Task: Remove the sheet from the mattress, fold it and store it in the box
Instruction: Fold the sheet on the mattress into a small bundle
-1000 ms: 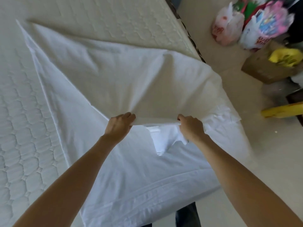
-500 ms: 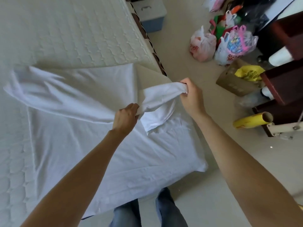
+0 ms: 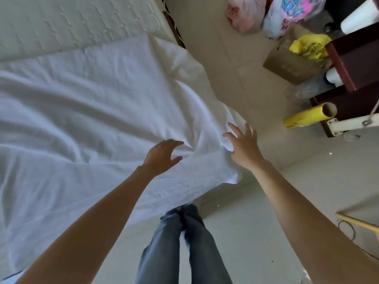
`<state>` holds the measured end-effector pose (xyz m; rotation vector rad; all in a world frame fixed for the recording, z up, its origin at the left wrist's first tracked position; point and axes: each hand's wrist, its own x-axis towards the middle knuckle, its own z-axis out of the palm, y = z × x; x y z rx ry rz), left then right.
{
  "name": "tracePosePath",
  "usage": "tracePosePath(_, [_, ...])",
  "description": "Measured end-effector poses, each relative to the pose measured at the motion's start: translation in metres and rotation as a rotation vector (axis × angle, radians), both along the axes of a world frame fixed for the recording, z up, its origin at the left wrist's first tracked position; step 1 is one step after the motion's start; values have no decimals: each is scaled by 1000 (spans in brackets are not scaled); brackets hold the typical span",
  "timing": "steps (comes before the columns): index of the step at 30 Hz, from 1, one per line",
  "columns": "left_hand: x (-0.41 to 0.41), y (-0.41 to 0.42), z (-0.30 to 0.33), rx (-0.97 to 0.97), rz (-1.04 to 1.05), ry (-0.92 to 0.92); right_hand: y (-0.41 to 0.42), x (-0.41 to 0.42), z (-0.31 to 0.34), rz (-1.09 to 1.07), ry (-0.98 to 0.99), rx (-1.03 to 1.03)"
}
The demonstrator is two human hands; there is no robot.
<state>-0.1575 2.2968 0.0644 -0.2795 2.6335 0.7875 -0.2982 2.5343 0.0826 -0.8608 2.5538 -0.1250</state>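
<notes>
A: Head view, the only one. Where's the sheet (image 3: 98,124)?

B: Spread loose and creased over the near part of the mattress (image 3: 71,19), its right edge spilling past the bed's side toward the floor (image 3: 235,64). The far part of the mattress is bare quilting.

A: And the hands?

B: Both empty. The left hand (image 3: 162,156) hangs over the sheet with fingers spread and lightly bent, thumb apart, near a pucker where creases run together. The right hand (image 3: 244,144) is splayed wide at the sheet's right edge, fingertips at or just above the cloth; I can't tell whether they touch. Neither one pinches anything.

A: How will it handle?

B: Light, soft and limp, I'd judge. It won't hold a shape, so any free part will sag and wrinkle. Not fragile; thin cotton-like cloth may slide on the quilting.

A: Where to take hold?

B: At the edge, I'd say: the corner under the right hand and another point along the same hem, pinched between thumb and fingers, so it hangs straight for folding.

A: The box?

B: A cardboard box (image 3: 287,64) sits on the floor at right, near some bags (image 3: 272,15); whether it's the one meant, I can't tell.
</notes>
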Motion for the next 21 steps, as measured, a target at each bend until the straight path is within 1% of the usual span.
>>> tracePosePath(2, [19,-12,-9,-27,94,41,-11,15,-13,54,7,-17])
tracePosePath(5, [51,-36,-18,-52,190,81,-44,41,-26,124,-61,-116])
tracePosePath(11, [134,-110,-24,-161,366,19,-153,109,-37,298,-205,-314])
tracePosePath(15, [189,-175,-24,-221,530,4,-239,157,-41,398,-265,-330])
tracePosePath(18, [220,-227,-30,-209,571,-3,-301,190,-50,421,-311,-324])
tracePosePath(21, [245,-288,-47,-195,628,-14,-371,223,-70,481,-290,-284])
